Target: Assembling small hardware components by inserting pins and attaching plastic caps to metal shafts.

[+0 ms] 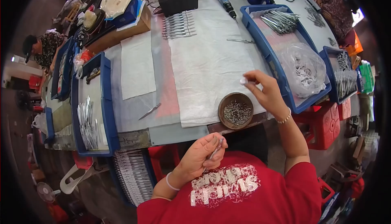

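Note:
My left hand [205, 152] is closed around a slender metal piece [216, 148], held close in front of my red shirt. Most of that piece is hidden by the fingers. Above the right side of the table, my right hand [264, 89] is pinched, thumb against fingers. Something small and white [243, 80] shows at its fingertips; what it is, I cannot make out. Between the two hands, at the table's front edge, stands a round brown bowl [222, 114] holding many small metal pins [237, 113].
On the white cloth [203, 69] lie a row of metal instruments [178, 24] and a single one [240, 41]. A blue electric screwdriver [224, 2] lies behind. Blue trays [110, 101] of metal parts flank the cloth; the right tray [277, 71] holds a plastic bag [303, 69]. Another person [47, 48] sits far left.

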A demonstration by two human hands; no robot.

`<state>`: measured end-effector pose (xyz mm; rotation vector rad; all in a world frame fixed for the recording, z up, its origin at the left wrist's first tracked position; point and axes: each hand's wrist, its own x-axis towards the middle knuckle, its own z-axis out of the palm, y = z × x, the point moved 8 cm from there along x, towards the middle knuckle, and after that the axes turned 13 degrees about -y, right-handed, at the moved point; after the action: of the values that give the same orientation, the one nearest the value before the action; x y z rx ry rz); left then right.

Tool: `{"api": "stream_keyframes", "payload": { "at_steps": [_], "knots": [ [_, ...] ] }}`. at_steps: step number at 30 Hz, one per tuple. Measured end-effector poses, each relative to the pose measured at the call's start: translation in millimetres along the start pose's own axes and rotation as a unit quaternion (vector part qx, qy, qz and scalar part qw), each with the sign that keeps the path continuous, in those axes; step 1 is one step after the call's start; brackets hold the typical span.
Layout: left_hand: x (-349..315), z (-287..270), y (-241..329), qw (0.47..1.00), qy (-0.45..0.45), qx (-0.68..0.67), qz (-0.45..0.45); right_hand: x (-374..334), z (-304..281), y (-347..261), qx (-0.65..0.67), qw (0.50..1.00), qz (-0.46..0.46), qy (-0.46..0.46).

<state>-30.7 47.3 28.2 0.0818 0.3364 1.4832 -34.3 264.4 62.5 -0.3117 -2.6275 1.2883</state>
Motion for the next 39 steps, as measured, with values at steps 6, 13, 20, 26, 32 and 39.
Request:
{"api": "stream_keyframes", "payload": {
  "at_steps": [6, 13, 20, 26, 32, 39],
  "knots": [
    [5.8, -1.4, 4.0, 0.998, 0.022, 0.063, 0.013, 27.4, 26.6, 45.6, -0.147, 0.989, -0.032, -0.009],
    [-5.6, -20.9, 13.9, 0.992, 0.063, 0.086, 0.061, -11.8, 68.1, -27.9, 0.246, 0.954, -0.008, -0.171],
    [3.0, -24.0, 7.5, 0.986, 0.079, 0.130, 0.069, -40.8, 85.5, -59.9, 0.282, 0.941, -0.019, -0.184],
    [-3.7, -13.1, 22.6, 0.928, 0.095, 0.350, 0.089, -42.5, 86.3, -49.9, 0.321, 0.939, 0.035, -0.121],
    [-5.6, -10.4, 25.6, 0.912, 0.091, 0.380, 0.124, -49.4, 82.8, -55.3, 0.312, 0.945, 0.046, -0.081],
    [-4.8, -10.5, 20.5, 0.916, 0.086, 0.354, 0.165, -58.2, 80.5, -55.3, 0.300, 0.952, 0.026, -0.060]
  ]
}}
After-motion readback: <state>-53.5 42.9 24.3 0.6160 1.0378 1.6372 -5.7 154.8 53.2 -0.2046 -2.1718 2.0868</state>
